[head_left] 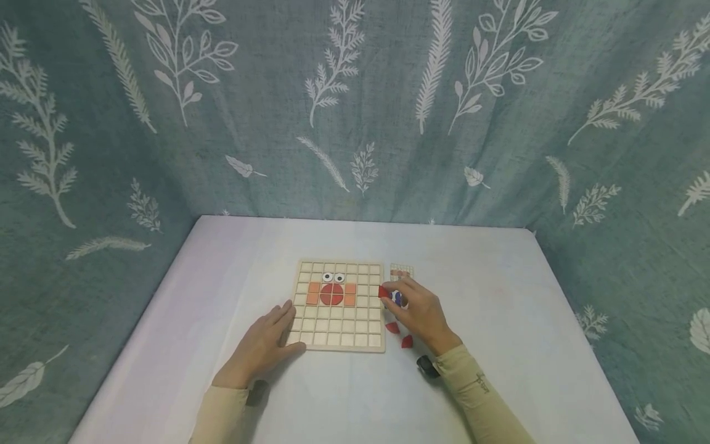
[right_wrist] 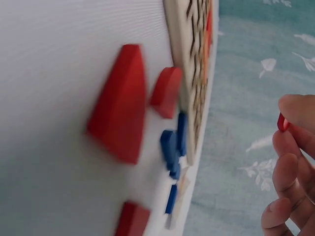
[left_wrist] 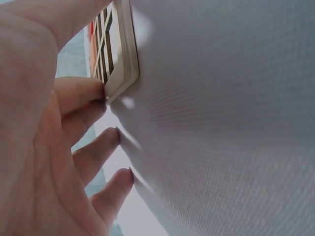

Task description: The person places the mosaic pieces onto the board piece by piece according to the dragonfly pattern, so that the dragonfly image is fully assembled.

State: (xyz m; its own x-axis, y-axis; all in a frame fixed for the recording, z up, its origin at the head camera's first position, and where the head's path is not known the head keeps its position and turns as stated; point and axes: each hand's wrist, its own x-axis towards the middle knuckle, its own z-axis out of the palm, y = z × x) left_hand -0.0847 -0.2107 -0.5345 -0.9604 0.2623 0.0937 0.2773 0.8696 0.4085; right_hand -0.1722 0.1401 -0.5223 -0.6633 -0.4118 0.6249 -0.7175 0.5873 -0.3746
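Observation:
A wooden grid board (head_left: pixel 336 339) lies flat on the table. Set in its cells are two eye tiles (head_left: pixel 333 277), a red circle of quarter pieces (head_left: pixel 332 295) and orange square tiles (head_left: pixel 350 299) on both sides of it. My left hand (head_left: pixel 262 345) rests at the board's near left corner, fingers spread and touching its edge in the left wrist view. Between thumb and fingertip, my right hand (head_left: pixel 420 311) pinches a red quarter-circle piece (head_left: pixel 383 291), held up over the board's right edge. In the right wrist view only a sliver of that piece (right_wrist: pixel 282 122) shows.
Right of the board lie loose red pieces (head_left: pixel 407 341), (right_wrist: pixel 120 105) and blue pieces (right_wrist: pixel 170 150), partly hidden by the right hand in the head view. A small pattern card (head_left: pixel 402 269) is behind that hand. Patterned curtains (head_left: pixel 366 111) enclose the white table (head_left: pixel 477 265).

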